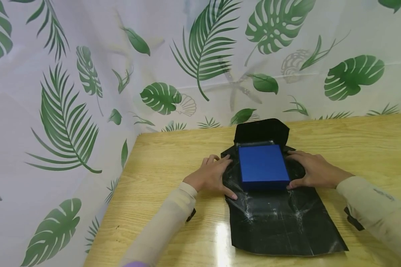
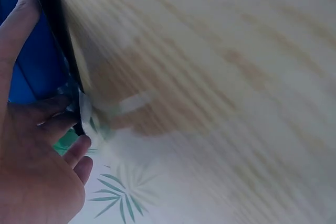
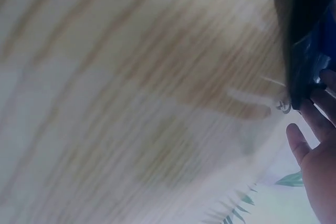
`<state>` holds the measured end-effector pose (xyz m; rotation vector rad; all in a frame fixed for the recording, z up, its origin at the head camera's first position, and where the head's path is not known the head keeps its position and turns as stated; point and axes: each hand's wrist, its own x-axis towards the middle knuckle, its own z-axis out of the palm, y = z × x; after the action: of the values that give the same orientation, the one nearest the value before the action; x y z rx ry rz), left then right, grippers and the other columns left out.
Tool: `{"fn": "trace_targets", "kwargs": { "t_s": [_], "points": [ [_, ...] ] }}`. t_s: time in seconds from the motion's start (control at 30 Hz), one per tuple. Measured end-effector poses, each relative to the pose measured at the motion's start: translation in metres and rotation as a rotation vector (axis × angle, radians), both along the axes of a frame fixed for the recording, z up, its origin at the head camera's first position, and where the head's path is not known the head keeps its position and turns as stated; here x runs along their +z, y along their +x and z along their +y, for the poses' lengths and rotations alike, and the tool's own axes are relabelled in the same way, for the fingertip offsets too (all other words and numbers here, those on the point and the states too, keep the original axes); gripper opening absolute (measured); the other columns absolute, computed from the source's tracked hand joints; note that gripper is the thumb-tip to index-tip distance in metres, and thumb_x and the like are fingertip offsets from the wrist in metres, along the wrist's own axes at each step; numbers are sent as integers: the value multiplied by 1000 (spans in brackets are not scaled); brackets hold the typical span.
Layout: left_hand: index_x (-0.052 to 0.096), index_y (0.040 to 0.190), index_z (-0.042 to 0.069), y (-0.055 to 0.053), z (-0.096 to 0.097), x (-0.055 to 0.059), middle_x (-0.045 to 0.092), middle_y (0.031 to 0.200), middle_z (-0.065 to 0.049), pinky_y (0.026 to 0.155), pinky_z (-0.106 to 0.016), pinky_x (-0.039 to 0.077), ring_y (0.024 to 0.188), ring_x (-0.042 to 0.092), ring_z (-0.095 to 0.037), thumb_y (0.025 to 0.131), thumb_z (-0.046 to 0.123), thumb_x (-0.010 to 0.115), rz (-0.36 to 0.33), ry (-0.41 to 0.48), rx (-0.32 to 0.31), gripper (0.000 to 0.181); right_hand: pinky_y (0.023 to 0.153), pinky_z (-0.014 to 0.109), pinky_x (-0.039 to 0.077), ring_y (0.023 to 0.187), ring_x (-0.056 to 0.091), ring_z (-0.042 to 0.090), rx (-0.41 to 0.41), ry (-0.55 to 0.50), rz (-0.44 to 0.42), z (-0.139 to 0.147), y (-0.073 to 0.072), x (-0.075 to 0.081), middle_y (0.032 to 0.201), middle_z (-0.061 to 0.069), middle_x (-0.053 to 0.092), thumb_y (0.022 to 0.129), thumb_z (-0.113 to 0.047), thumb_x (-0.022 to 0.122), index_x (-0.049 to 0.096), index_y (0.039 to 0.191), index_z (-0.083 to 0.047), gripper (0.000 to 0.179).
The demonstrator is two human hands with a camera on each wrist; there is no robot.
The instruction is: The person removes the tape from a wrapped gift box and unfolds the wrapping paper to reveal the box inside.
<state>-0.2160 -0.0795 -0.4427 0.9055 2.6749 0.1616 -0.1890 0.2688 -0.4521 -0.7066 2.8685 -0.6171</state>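
A blue square box [image 1: 264,163] lies flat on a creased black sheet [image 1: 274,222], which looks like wrapping material. One flap of the sheet [image 1: 261,131] stands up behind the box. My left hand [image 1: 215,176] rests on the sheet's left edge, its thumb and fingers spread and apart from the box in the head view. At the box's right side is my right hand [image 1: 312,168], with the thumb by the front right corner and the fingers reaching over the sheet toward the back. Both wrist views show only part of each hand, beside the black edge.
A wood-grain table [image 1: 160,155] lies beneath everything. A white curtain with green leaf prints [image 1: 200,48] hangs along the back and left of the table. Dark straps or devices [image 1: 353,218] show under the wrists. Light glares off the table in front.
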Motion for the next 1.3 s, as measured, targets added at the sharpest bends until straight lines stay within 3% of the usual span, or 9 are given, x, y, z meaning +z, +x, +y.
{"fn": "trace_targets", "kwargs": {
  "t_s": [0.2,0.5,0.7,0.87,1.3],
  "points": [
    [22,163,18,-11,1,-4,23,167,-2,116,-45,24,143,24,-28,68,76,78,-13,7,44,125,98,73,36,131,44,56,7,-14,10,2,-7,-4,147,36,43,69,-57,89,52,139,8,103],
    [17,165,20,-25,3,-7,7,170,0,114,-46,23,145,21,-28,65,75,81,-60,13,59,131,99,77,32,135,36,58,12,8,-28,3,-26,-10,153,35,33,63,-48,95,45,145,8,111],
    [11,165,22,-31,5,-7,3,171,0,122,-51,9,155,3,-31,63,74,83,-88,-26,61,135,99,76,26,136,32,60,-4,-1,-115,6,-29,-10,157,37,24,60,-53,95,38,149,7,122],
    [9,165,23,-31,7,-7,2,171,0,124,-47,4,156,-8,-28,64,74,83,-88,-65,47,136,95,72,25,138,30,58,-14,12,-148,4,-27,-11,158,36,21,58,-58,94,36,151,7,127],
    [10,165,23,-24,6,-2,2,171,-1,125,-47,4,156,-6,-28,65,76,81,-78,-97,21,134,93,69,28,137,33,56,-15,78,-127,-1,-10,-6,157,36,22,55,-69,89,37,151,7,133]
  ]
}}
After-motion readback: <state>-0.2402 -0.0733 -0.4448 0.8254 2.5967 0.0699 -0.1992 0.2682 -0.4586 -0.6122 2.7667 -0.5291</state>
